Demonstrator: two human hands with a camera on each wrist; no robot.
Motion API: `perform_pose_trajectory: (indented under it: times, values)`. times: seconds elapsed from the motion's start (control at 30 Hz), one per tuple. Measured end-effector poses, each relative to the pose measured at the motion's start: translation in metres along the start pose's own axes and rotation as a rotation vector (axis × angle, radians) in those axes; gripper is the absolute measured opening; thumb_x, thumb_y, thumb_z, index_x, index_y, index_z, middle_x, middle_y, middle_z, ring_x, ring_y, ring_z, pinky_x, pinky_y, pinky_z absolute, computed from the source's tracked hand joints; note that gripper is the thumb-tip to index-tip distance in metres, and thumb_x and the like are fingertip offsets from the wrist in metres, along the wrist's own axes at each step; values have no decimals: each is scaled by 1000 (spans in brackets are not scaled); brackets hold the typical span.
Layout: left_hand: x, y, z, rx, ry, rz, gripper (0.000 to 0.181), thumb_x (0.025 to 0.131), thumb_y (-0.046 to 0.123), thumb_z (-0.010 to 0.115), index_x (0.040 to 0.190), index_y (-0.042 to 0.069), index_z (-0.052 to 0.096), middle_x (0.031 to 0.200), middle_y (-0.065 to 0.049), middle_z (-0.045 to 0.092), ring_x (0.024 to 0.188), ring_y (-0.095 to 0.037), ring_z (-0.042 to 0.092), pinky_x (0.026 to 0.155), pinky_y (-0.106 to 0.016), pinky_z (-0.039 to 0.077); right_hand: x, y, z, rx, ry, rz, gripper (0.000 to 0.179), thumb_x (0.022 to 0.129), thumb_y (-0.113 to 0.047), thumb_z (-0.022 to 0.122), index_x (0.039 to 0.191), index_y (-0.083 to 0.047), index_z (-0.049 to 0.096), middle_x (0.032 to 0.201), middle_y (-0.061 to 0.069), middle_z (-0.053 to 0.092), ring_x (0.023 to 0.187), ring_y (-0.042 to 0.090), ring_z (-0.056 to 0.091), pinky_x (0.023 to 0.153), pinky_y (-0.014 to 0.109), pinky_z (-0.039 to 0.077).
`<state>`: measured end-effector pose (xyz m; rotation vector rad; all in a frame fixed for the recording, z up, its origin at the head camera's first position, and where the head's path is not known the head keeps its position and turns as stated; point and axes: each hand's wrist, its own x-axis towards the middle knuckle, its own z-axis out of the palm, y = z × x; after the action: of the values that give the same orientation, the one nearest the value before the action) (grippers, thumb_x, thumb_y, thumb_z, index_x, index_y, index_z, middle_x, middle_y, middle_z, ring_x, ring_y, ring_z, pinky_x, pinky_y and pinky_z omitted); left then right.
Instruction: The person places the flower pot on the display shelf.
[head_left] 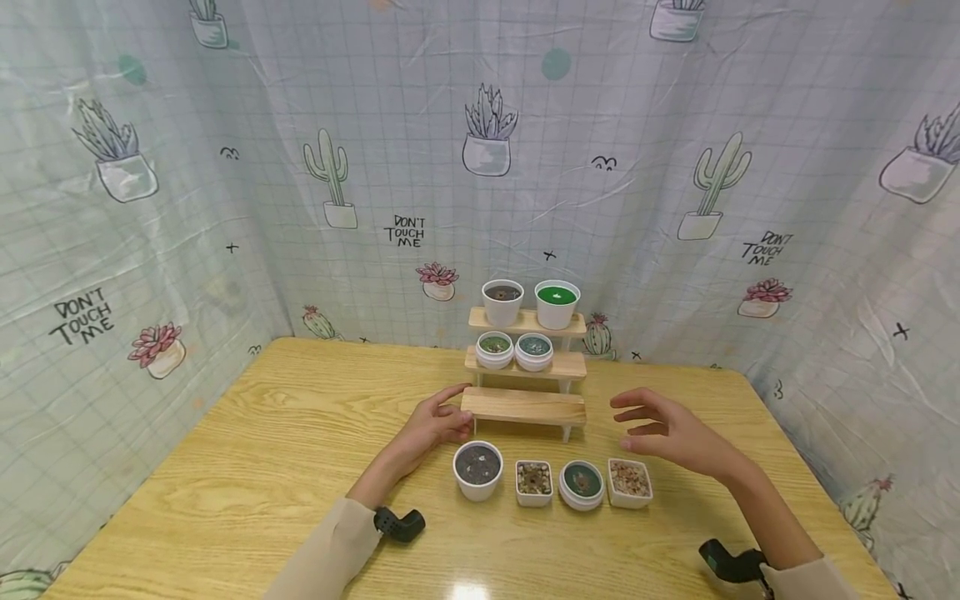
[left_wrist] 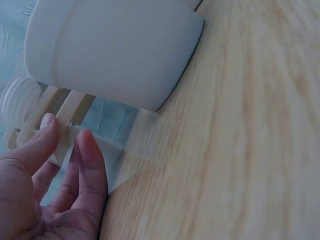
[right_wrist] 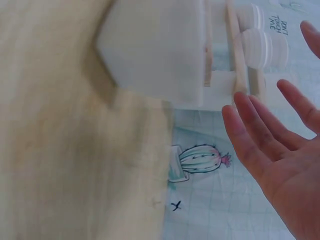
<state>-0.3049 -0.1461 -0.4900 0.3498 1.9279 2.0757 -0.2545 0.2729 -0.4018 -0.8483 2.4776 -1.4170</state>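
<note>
A three-tier wooden stand point(head_left: 523, 405) with white legs stands in the middle of the table. My left hand point(head_left: 435, 425) is at the left end of its lowest shelf, gripping that end between thumb and fingers, as the left wrist view also shows. To the right of the stand, my right hand point(head_left: 663, 429) hovers apart from it, fingers spread and loosely bent, holding nothing. In front sit a round dark-filled pot point(head_left: 477, 468), a square pebble-filled pot point(head_left: 533, 482), a round green-filled pot point(head_left: 581, 483) and a square pot with pinkish gravel point(head_left: 629, 481).
The top tier bears a grey-filled cup point(head_left: 502, 302) and a green-filled cup point(head_left: 557, 303). On the middle tier are two low white pots, one mossy green point(head_left: 495, 350) and one blue-green point(head_left: 534, 352). Behind the wooden table point(head_left: 300, 417) hangs a cactus-print curtain point(head_left: 600, 208).
</note>
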Motion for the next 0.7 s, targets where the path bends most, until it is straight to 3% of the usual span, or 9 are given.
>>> perform_pose_trajectory:
  times: [0.03, 0.13, 0.33, 0.57, 0.7]
  values:
    - [0, 0, 0, -2, 1, 0, 70, 101, 10, 67, 162, 14, 33, 97, -3, 72, 87, -13, 70, 82, -29, 64, -3, 2, 1, -8, -11, 2, 50, 98, -13, 71, 142, -6, 51, 146, 24, 51, 120, -2, 61, 95, 32, 60]
    - [1, -1, 1, -4, 0, 3, 70, 101, 10, 67, 162, 13, 33, 97, -4, 72, 87, -13, 70, 82, -29, 64, -10, 6, 2, -34, -47, -7, 49, 98, -12, 70, 143, -7, 51, 146, 26, 52, 122, 0, 61, 99, 36, 58]
    - [1, -2, 2, -7, 1, 9, 70, 100, 11, 68, 161, 13, 33, 97, -4, 72, 86, -13, 69, 81, -28, 63, -19, 13, 0, 11, -155, -15, 54, 96, -7, 69, 146, -6, 48, 145, 35, 48, 127, 16, 61, 98, 35, 58]
    - [0, -3, 1, 8, 1, 18, 72, 100, 13, 69, 162, 11, 32, 98, -4, 72, 87, -13, 69, 81, -28, 63, -22, 21, 1, 64, -258, 48, 76, 93, -7, 72, 157, -1, 31, 146, 35, 47, 129, 38, 58, 94, 32, 57]
    - [-1, -5, -1, 11, 11, 16, 72, 99, 14, 69, 162, 11, 33, 98, -6, 72, 87, -14, 69, 82, -28, 63, -22, 22, 2, 81, -300, 76, 81, 91, -9, 75, 157, 2, 28, 147, 35, 47, 130, 40, 54, 94, 32, 57]
